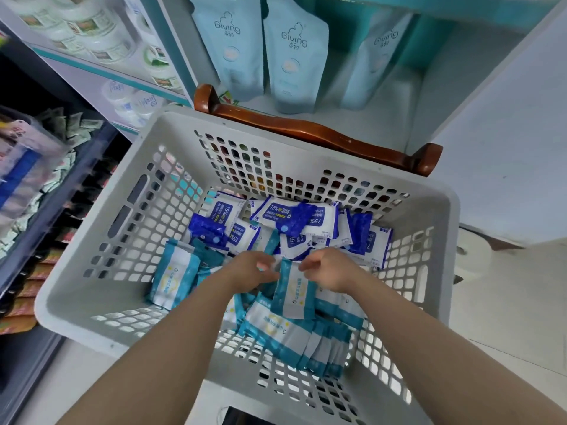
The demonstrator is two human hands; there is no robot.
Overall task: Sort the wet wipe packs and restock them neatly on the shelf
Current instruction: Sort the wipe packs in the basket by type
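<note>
A grey perforated plastic basket (92, 289) holds two kinds of wet wipe packs. Dark blue and white 75% alcohol wipe packs (294, 219) lie jumbled at the far side. Teal and white packs (294, 335) lie stacked at the near side, with more (173, 276) at the left. My right hand (329, 271) pinches the top edge of one upright teal pack (294, 292). My left hand (251, 269) reaches down beside that pack with curled fingers; what they hold is hidden.
The basket rests on a brown wooden chair back (310, 131). Behind it a shelf (395, 99) carries pale blue Giving pouches (294, 56). White tubs (92, 29) fill shelves at upper left. A dark rack with sachets (40, 185) stands at the left.
</note>
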